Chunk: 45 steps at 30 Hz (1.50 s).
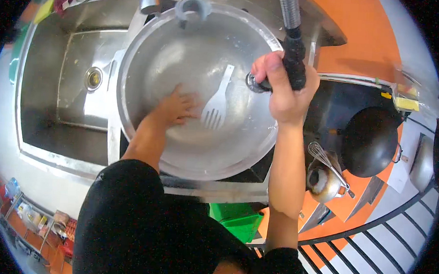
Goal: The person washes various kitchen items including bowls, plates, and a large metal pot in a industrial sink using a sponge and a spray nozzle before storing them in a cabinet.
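A very large metal basin [150, 46] rests over the right half of a steel sink. My left hand [174, 108] lies flat inside it with fingers spread, touching the basin's wet bottom. Just to its right lies a white slotted spatula [218, 100]. My right hand [283, 86] is closed around the black handle of a spray hose [294, 47], whose round nozzle points into the basin at its right rim. The hose's ribbed metal part runs up out of view.
The empty left sink bowl [64, 96] with its drain [93, 78] lies to the left. To the right stand a black wok [371, 141] and a metal bowl with a whisk [325, 178] on an orange counter [361, 40]. A green crate [238, 221] sits below.
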{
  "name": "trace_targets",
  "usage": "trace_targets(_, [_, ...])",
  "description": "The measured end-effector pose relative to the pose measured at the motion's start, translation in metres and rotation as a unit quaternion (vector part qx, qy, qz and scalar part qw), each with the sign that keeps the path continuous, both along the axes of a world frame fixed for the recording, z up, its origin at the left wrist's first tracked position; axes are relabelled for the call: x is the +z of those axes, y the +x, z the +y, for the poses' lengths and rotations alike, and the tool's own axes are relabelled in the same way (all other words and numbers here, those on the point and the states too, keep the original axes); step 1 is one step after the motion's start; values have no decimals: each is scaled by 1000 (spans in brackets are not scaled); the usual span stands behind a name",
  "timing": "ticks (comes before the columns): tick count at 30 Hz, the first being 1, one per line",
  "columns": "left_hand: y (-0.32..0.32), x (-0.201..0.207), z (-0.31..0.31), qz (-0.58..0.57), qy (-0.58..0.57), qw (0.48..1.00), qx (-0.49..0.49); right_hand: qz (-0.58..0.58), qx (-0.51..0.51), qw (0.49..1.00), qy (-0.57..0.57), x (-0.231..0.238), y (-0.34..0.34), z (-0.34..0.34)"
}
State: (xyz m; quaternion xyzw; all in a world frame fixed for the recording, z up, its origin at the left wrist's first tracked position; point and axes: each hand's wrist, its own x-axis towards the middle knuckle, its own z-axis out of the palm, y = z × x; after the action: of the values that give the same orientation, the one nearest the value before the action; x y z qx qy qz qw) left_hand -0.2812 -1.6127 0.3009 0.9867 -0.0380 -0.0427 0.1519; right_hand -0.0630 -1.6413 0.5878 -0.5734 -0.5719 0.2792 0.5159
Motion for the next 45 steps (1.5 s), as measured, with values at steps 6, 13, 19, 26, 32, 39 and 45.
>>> trace_targets(6, [62, -48, -62, 57, -200, 978, -33, -13, 7, 1000, -11, 9, -8, 4])
trace_targets(13, [175, -43, -57, 15, -284, 931, 229, -58, 31, 998, 2, 4, 2, 12])
trace_targets(19, [143, -73, -69, -182, -296, 894, 282, -7, 55, 998, 42, -2, -12, 29])
trace_targets(26, [70, -78, -40, -72, -137, 980, -126, -52, 42, 997, 24, 0, -2, 19])
trace_targets(32, [104, -1, 11, 145, -128, 968, 158, -79, -5, 996, -32, 9, -3, 6])
trace_targets(39, [194, -33, -133, 32, -248, 875, 414, 5, 22, 988, -151, 27, -17, 6])
trace_targets(45, [141, -24, -191, 55, -459, 832, 309, 51, 28, 988, -142, 38, -20, -1])
